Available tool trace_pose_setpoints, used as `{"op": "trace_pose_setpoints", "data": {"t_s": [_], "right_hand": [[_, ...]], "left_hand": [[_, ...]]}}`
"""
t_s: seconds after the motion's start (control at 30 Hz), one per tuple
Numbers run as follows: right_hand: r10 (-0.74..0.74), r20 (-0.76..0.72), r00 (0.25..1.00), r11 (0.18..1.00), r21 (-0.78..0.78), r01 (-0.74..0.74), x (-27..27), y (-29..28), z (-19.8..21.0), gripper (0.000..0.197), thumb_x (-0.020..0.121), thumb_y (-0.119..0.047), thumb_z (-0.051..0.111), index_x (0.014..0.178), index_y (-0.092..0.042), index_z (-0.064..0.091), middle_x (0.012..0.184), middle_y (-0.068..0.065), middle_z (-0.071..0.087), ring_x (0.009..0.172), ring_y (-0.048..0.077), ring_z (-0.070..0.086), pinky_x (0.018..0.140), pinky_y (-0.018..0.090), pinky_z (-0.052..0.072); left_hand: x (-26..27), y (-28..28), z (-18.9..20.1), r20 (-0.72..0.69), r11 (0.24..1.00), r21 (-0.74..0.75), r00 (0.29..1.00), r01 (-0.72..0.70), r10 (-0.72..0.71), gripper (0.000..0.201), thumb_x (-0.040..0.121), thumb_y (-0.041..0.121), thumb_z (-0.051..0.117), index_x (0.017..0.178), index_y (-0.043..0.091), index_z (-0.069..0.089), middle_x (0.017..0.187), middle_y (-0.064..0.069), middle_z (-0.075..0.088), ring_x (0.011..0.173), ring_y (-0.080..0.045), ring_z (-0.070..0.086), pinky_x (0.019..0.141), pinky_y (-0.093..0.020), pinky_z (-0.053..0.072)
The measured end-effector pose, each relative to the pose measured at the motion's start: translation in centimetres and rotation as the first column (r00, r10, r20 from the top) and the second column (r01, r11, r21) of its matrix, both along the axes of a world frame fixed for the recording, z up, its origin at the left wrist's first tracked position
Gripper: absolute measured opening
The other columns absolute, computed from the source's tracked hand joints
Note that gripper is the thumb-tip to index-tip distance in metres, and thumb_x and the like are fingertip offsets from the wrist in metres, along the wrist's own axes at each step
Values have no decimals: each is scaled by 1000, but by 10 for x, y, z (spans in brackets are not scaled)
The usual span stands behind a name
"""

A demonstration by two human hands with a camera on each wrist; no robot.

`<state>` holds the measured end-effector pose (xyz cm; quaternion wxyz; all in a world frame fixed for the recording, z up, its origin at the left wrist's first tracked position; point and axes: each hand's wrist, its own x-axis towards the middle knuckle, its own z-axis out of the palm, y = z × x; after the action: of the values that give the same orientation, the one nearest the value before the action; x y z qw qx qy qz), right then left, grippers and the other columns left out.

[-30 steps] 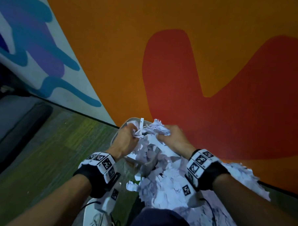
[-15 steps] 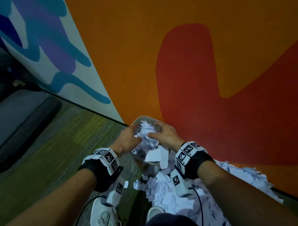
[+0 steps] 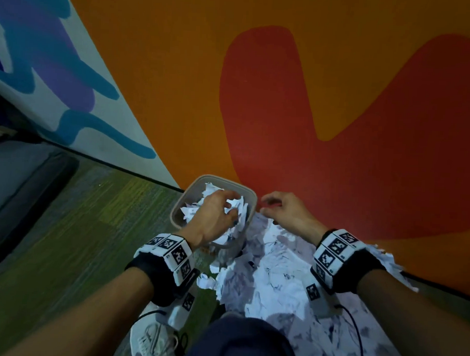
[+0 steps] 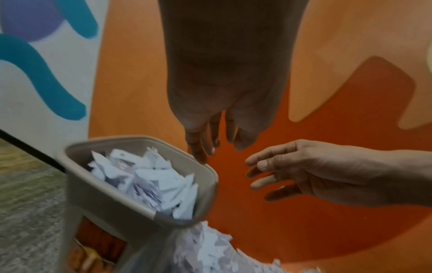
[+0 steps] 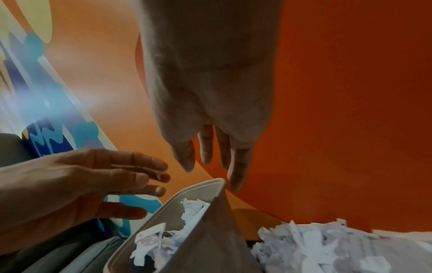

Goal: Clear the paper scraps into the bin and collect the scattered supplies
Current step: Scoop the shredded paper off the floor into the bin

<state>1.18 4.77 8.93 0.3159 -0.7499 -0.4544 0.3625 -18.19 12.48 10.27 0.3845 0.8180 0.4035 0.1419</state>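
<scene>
A grey bin (image 3: pixel 185 200) stands on the floor against the orange wall, filled nearly to the rim with white paper scraps (image 3: pixel 214 193). My left hand (image 3: pixel 228 205) hovers just over the bin's mouth with its fingers relaxed and nothing in them. My right hand (image 3: pixel 267 207) is right of the bin rim, fingers spread, also holding nothing. In the left wrist view the left hand's fingers (image 4: pixel 198 151) point down past the bin (image 4: pixel 98 199), with the right hand (image 4: pixel 268 173) beside it. The right wrist view shows the right hand's fingers (image 5: pixel 236 173) above the bin's corner (image 5: pixel 210 186).
A large pile of paper scraps (image 3: pixel 272 281) lies on the floor right of the bin, along the wall; it also shows as a pile (image 5: pixel 327 249). My white shoe (image 3: pixel 151 341) and knee are at the bottom. A dark grey cushion (image 3: pixel 18 190) lies at left on the green carpet.
Both hands held a bundle of scraps over the bin; they have let it go into the bin. The right hand has drawn away to the right.
</scene>
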Motion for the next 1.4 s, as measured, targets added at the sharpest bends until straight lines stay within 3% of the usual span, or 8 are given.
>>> {"op": "trace_pose_setpoints", "data": {"t_s": [0.23,0.47,0.67,0.83,0.97,1.17,1.3,1.4], "right_hand": [[-32,20,999,994,-106,34,40,-38,-62,41,83,-31,73,122,-24,65,121,0,61,104,18,62,89,38,53],[-64,44,997,948,-308,75,75,-67,-168,58,80,-28,80,131,-14,57,136,8,55,127,25,52,100,32,44],[104,267,958,854,-518,52,80,-59,-236,121,63,-57,85,154,-37,8,160,18,6,145,46,12,116,57,23],[263,346,901,796,-605,0,63,-47,-269,124,68,-56,82,153,-41,-6,160,18,-14,144,50,12,112,63,26],[270,420,866,844,-537,-3,50,-48,-279,95,80,-33,78,153,-24,17,155,24,4,138,52,23,112,52,30],[103,372,922,944,-329,27,68,-49,-249,24,94,-16,52,116,-14,61,111,16,58,100,34,60,81,33,44],[-34,210,977,984,-164,69,91,-59,-213,6,72,-31,57,70,-25,56,70,-7,62,69,13,63,65,26,40],[-135,98,986,983,-113,145,99,-73,-178,19,80,-20,73,96,-12,67,97,-2,65,97,16,63,78,29,44]], "left_hand": [[58,-33,-49,-24,980,-161,992,116,-121,42,89,-2,48,129,7,58,102,-11,65,80,-17,62,65,-14,47],[92,-39,-157,-97,946,-287,977,154,-188,49,95,11,59,143,14,49,136,-9,59,120,-18,57,91,-16,42],[110,-28,-256,-340,933,-277,885,230,-319,105,82,46,75,158,33,4,165,-9,2,151,-33,9,118,-54,26],[115,-19,-310,-383,909,-305,838,284,-390,138,66,38,88,140,59,-26,156,4,-40,145,-35,-31,114,-71,14],[119,-30,-306,-493,955,-134,817,266,-297,98,79,25,78,152,41,15,161,-12,-6,145,-47,2,112,-63,31],[119,-31,-279,-210,984,-175,974,45,-81,9,99,9,45,104,15,49,110,-8,42,99,-22,48,93,-37,47],[116,-31,-260,12,914,-379,987,-144,161,32,99,48,37,83,24,51,74,3,51,68,-13,55,75,-31,54],[108,-26,-243,-8,969,-243,999,-32,31,18,93,37,40,81,29,49,81,7,49,81,-15,48,80,-43,50]]}}
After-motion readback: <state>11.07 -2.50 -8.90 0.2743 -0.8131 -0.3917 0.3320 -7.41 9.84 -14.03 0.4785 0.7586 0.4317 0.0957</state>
